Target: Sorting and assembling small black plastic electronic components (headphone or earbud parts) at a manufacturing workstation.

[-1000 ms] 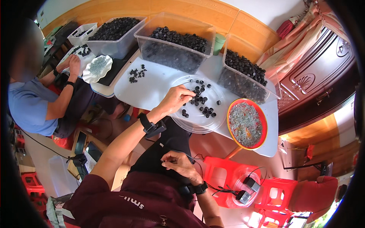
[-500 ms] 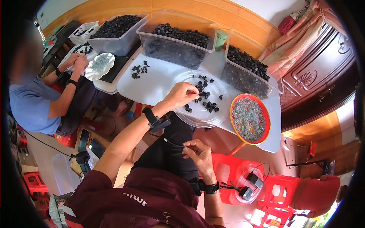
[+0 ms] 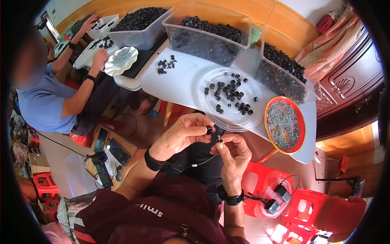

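Observation:
Above my lap, my left hand (image 3: 185,134) pinches a small round black cap (image 3: 209,130) between thumb and fingertips. Close beside it, my right hand (image 3: 231,156) is closed on a small screw (image 3: 219,138), with something dark at its lower end. The two pieces are near each other but apart. Beyond my hands, a clear round plastic lid (image 3: 252,112) on the table bears several loose black caps (image 3: 230,90). To its right stands a red bowl with a yellow rim (image 3: 302,134), full of silvery screws (image 3: 284,126).
Clear bins of black parts (image 3: 208,42) line the table's (image 3: 178,87) far side. A small pile of black pieces (image 3: 165,65) lies left of the lid. At the left, a co-worker in blue (image 3: 48,103) sits by a white dish of screws (image 3: 132,65). Red stools (image 3: 260,179) stand at right.
My left hand has come back from the lid to my lap with a black cap. My right hand has risen to meet it. The co-worker's hands have moved apart, one reaching toward the white basket.

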A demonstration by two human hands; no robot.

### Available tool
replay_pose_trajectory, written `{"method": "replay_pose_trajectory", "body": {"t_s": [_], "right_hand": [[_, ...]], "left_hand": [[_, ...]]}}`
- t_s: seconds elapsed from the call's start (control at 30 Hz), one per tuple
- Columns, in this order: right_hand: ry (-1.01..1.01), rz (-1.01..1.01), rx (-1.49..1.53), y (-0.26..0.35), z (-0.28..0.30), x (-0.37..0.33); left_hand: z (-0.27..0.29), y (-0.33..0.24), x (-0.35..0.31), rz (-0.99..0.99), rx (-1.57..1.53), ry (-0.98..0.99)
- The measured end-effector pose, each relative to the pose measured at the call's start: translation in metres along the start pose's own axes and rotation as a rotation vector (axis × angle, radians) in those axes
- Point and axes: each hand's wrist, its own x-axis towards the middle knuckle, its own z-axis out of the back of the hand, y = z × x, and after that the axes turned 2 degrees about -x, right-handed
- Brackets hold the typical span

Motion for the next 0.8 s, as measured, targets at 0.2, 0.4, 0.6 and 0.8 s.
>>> {"method": "replay_pose_trajectory", "body": {"t_s": [0.2,0.4,0.6,0.8], "right_hand": [[-0.037,0.04,0.039,-0.011,-0.011,-0.001],[-0.095,0.131,0.052,-0.012,-0.014,-0.008],[-0.117,0.09,0.125,-0.015,-0.015,-0.012],[-0.159,0.15,0.092,-0.019,-0.013,-0.014]], "left_hand": [[-0.001,-0.002,-0.005,-0.04,0.046,-0.006],[-0.005,-0.001,-0.005,-0.036,0.098,-0.014],[-0.009,0.001,-0.005,-0.012,0.166,-0.058],[-0.022,0.0,-0.003,-0.047,0.267,-0.078]]}}
